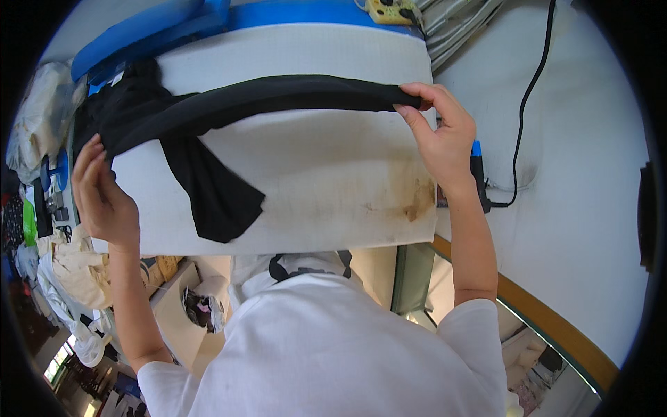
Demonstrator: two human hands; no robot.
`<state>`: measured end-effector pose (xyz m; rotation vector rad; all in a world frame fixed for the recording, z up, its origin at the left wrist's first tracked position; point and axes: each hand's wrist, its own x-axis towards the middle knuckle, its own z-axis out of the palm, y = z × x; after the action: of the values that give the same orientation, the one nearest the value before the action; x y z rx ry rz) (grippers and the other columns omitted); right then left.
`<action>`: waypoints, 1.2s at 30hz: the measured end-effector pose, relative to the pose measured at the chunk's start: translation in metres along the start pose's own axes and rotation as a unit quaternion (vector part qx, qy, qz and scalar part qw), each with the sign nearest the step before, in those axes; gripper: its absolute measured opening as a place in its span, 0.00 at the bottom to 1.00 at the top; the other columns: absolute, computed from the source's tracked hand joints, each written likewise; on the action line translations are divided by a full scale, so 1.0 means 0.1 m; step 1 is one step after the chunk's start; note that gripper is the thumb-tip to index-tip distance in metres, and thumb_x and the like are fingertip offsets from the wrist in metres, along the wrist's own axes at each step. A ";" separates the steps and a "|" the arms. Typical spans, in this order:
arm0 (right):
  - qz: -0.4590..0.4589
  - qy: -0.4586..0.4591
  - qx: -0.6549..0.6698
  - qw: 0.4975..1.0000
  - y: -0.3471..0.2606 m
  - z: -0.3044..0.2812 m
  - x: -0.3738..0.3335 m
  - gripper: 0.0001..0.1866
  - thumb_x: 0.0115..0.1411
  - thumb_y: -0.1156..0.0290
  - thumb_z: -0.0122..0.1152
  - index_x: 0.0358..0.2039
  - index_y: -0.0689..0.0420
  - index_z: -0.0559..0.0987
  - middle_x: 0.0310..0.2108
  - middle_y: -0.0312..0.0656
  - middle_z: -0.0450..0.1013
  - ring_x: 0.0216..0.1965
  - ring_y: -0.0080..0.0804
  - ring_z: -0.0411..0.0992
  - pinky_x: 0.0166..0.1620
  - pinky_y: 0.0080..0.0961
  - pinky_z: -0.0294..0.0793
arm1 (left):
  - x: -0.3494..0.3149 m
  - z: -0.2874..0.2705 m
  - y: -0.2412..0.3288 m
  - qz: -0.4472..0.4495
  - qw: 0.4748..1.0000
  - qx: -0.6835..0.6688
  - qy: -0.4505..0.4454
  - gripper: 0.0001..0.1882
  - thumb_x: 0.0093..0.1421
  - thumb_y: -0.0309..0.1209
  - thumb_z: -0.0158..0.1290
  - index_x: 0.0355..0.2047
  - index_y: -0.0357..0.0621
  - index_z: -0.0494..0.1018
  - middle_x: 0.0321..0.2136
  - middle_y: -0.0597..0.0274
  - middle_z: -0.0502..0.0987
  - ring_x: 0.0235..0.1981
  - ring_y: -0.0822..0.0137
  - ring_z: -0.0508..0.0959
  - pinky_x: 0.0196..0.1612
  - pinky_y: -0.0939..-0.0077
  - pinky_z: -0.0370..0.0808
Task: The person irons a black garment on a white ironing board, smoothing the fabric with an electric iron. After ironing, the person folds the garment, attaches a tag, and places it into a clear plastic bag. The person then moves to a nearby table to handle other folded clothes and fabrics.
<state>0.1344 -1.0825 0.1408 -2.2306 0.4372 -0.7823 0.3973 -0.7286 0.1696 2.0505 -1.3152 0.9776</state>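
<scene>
Pinching black garment [299, 92] in your left hand [101, 198] and right hand [448, 139]; stained white worktop [326, 181] beneath, yellow power strip [390, 12] beyond, black cord [531, 90] rightward.

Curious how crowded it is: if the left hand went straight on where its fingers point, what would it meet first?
Most likely the black cloth: the left hand seems to touch its edge, though depth there is hard to judge.

The black garment [135, 104] bunches in loose folds at the tabletop's [319, 177] ten o'clock side, a small pale patch near its top. From there a long, narrow strip [292, 94] stretches taut toward three o'clock, bowed slightly toward twelve; a shorter, wider flap [219, 198] points to five o'clock.
</scene>
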 end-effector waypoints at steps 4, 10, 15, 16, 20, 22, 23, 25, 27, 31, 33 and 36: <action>-0.009 -0.004 -0.051 0.999 0.14 0.12 -0.52 0.12 0.51 0.84 0.67 0.37 0.60 0.81 0.33 0.40 0.76 0.36 0.32 0.74 0.41 0.24 0.73 | -0.82 -0.01 0.21 -0.037 0.995 -0.047 -0.073 0.06 0.61 0.10 0.52 0.37 0.29 0.74 0.42 0.43 0.79 0.45 0.50 0.81 0.50 0.64 0.79; 0.014 -0.038 -0.113 0.993 0.84 0.68 -1.52 0.09 0.50 0.83 0.63 0.32 0.57 0.81 0.32 0.41 0.71 0.38 0.41 0.73 0.40 0.34 0.73 | -2.00 0.36 0.52 -0.073 0.962 -0.079 -0.253 0.12 0.51 0.09 0.52 0.37 0.28 0.74 0.42 0.43 0.76 0.47 0.45 0.78 0.51 0.59 0.77; 0.038 -0.034 -0.121 0.991 0.95 0.84 -1.78 0.07 0.50 0.81 0.66 0.31 0.58 0.81 0.31 0.42 0.70 0.37 0.43 0.72 0.40 0.36 0.72 | -2.09 0.40 0.54 -0.065 0.957 -0.074 -0.273 0.14 0.48 0.08 0.52 0.36 0.29 0.74 0.40 0.44 0.76 0.46 0.45 0.77 0.50 0.59 0.77; 0.037 -0.032 -0.119 0.992 0.93 0.83 -1.78 0.07 0.50 0.81 0.66 0.31 0.58 0.81 0.30 0.42 0.69 0.37 0.43 0.71 0.39 0.36 0.72 | -2.05 0.35 0.52 -0.063 0.956 -0.072 -0.279 0.15 0.46 0.08 0.52 0.36 0.29 0.74 0.40 0.44 0.76 0.46 0.45 0.77 0.49 0.59 0.77; 0.049 -0.060 -0.139 0.987 0.70 0.64 -1.82 0.07 0.50 0.81 0.66 0.30 0.57 0.81 0.30 0.42 0.69 0.36 0.43 0.71 0.38 0.37 0.71 | -1.89 0.07 0.56 -0.035 0.960 -0.063 -0.271 0.16 0.42 0.08 0.52 0.35 0.29 0.73 0.39 0.45 0.75 0.45 0.45 0.77 0.49 0.58 0.77; 0.053 -0.093 -0.146 0.983 0.58 0.55 -1.91 0.07 0.50 0.80 0.66 0.31 0.56 0.81 0.29 0.42 0.68 0.36 0.43 0.71 0.38 0.37 0.71 | -1.87 -0.08 0.61 -0.039 0.955 -0.059 -0.288 0.16 0.42 0.08 0.52 0.34 0.29 0.73 0.39 0.45 0.75 0.46 0.45 0.77 0.50 0.58 0.76; 0.055 -0.109 -0.149 0.981 0.54 0.53 -1.95 0.07 0.50 0.80 0.66 0.31 0.56 0.81 0.29 0.42 0.68 0.36 0.43 0.71 0.37 0.37 0.71 | -1.88 -0.14 0.62 -0.041 0.952 -0.057 -0.298 0.16 0.42 0.09 0.51 0.34 0.29 0.73 0.39 0.45 0.75 0.46 0.45 0.77 0.50 0.58 0.76; 0.074 -0.119 -0.135 0.981 0.60 0.60 -2.15 0.08 0.50 0.80 0.66 0.31 0.56 0.81 0.29 0.42 0.68 0.36 0.43 0.71 0.37 0.37 0.72 | -2.01 -0.17 0.66 -0.057 0.937 -0.072 -0.337 0.16 0.41 0.09 0.51 0.34 0.29 0.73 0.39 0.45 0.75 0.46 0.45 0.77 0.50 0.58 0.76; 0.086 -0.128 -0.124 0.980 0.65 0.68 -2.29 0.08 0.50 0.80 0.66 0.32 0.56 0.80 0.30 0.42 0.69 0.36 0.43 0.72 0.38 0.36 0.72 | -2.23 -0.10 0.64 -0.048 0.926 -0.082 -0.365 0.17 0.42 0.11 0.51 0.35 0.30 0.74 0.40 0.45 0.76 0.45 0.47 0.76 0.49 0.58 0.75; 0.168 -0.127 -0.110 0.971 0.65 0.72 -2.28 0.08 0.54 0.79 0.63 0.35 0.57 0.81 0.31 0.42 0.71 0.35 0.40 0.74 0.39 0.33 0.74 | -2.23 0.14 0.68 -0.048 0.889 -0.074 -0.450 0.15 0.45 0.14 0.53 0.37 0.32 0.75 0.37 0.48 0.75 0.42 0.49 0.74 0.48 0.60 0.72; 0.231 -0.101 -0.086 0.964 0.66 0.73 -2.14 0.07 0.56 0.78 0.62 0.37 0.58 0.81 0.32 0.43 0.73 0.35 0.41 0.74 0.40 0.33 0.74 | -1.89 0.35 0.83 -0.058 0.910 -0.099 -0.399 0.13 0.48 0.15 0.52 0.37 0.33 0.75 0.37 0.49 0.75 0.43 0.50 0.74 0.49 0.60 0.71; 0.261 -0.043 -0.067 0.962 0.72 0.88 -1.75 0.07 0.58 0.76 0.60 0.37 0.58 0.81 0.35 0.45 0.74 0.38 0.45 0.75 0.42 0.35 0.75 | -1.52 0.92 0.68 -0.071 0.916 -0.102 -0.381 0.10 0.54 0.18 0.53 0.37 0.35 0.76 0.39 0.50 0.77 0.45 0.50 0.75 0.52 0.60 0.70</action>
<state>0.0532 -0.9959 -0.0314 -2.1120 1.0088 -0.3827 0.3211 -0.7400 -0.0047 2.4029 -1.5051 -0.0741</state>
